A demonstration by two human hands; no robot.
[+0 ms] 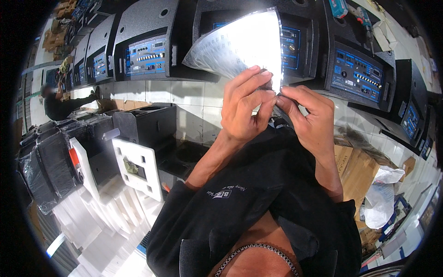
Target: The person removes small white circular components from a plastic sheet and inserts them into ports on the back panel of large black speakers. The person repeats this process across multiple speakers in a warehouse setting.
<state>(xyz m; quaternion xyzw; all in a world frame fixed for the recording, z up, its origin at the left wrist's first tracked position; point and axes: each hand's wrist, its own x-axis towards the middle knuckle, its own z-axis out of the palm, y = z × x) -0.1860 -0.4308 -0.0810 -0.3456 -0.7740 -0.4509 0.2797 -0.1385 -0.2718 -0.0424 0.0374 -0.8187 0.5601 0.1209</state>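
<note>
A clear plastic bag [240, 44] with a bright white sheet in it is held up in front of me, its upper part glaring in the light. My left hand [244, 104] is closed on the lower part of the bag, thumb against fingers. Close beside it, my right hand [311, 113] pinches the bag's bottom corner between thumb and fingertips. The fingertips of both hands nearly meet there. Behind the bag stands a black speaker cabinet [203, 27] with a blue control panel [290, 46], partly covered by the bag.
More black cabinets with blue panels [145, 55] [357, 76] line the far side. A cordless drill [364, 21] lies on one at the right. White foam pieces [138, 166] and wrapped black boxes [55, 157] are at left; a cardboard box [360, 171] is at right. Another person [62, 104] sits far left.
</note>
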